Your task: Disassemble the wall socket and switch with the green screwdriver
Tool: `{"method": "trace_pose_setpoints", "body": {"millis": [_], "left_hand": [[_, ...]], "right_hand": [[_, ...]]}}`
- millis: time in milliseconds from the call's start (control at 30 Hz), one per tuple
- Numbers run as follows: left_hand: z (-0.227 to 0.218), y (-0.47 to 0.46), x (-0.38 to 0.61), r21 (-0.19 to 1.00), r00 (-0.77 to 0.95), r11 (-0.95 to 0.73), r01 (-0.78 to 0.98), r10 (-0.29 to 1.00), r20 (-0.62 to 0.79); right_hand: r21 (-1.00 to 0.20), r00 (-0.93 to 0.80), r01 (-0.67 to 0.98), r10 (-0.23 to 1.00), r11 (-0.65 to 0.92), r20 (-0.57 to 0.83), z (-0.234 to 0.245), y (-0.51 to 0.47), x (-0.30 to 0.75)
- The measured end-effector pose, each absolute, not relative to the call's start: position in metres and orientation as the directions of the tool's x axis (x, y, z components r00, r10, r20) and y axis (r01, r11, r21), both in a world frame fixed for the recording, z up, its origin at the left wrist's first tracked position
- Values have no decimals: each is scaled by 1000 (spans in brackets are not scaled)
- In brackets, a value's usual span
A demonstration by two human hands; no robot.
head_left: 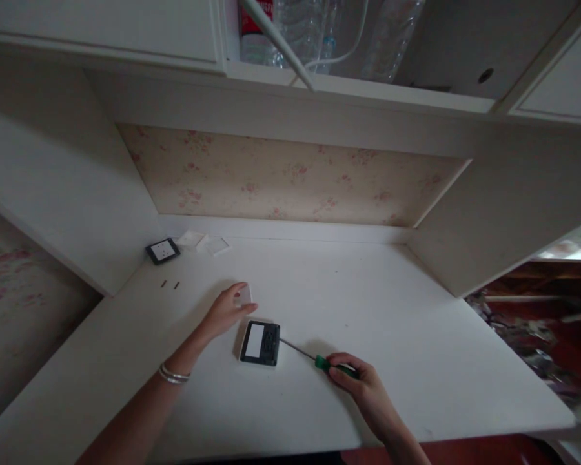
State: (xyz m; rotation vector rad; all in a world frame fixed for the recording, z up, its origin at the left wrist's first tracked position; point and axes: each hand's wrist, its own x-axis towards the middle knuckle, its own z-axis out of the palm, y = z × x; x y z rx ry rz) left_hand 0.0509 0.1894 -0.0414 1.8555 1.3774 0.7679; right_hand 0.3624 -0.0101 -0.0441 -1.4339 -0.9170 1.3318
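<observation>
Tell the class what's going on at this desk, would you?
A person's right hand holds a green-handled screwdriver, its tip at the right edge of a black-framed unit lying on the white desk. The left hand holds a small pale piece just beyond it. Toward the back left lie another black-framed unit, clear plastic pieces and two small dark strips.

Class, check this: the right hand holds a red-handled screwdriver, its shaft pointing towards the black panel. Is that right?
Red is wrong: the head view shows a green-handled screwdriver. The right hand does hold it, its shaft pointing towards the black panel.
</observation>
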Motion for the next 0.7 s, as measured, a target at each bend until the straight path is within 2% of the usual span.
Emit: {"method": "trace_pose_setpoints", "body": {"millis": [133, 200, 300, 533, 700], "left_hand": [[-52, 239, 40, 579, 323, -310, 754, 943, 85], [-53, 261, 39, 495, 362, -349, 796, 929, 72], [-52, 289, 40, 464, 402, -383, 799, 913, 61], [-49, 332, 44, 434, 364, -347, 831, 930, 46], [-47, 335, 33, 443, 320, -298, 845, 947, 26]], "right_hand": [[-945, 170, -147, 933, -293, -316, -48, -22, 350], [-929, 205, -212, 915, -304, -347, -50, -26, 344], [-919, 237, -257, 902, -299, -360, -51, -30, 339], [-966, 211, -66, 943, -248, -257, -33, -39, 335], [-973, 146, -51, 962, -223, -228, -20, -38, 330]]}}
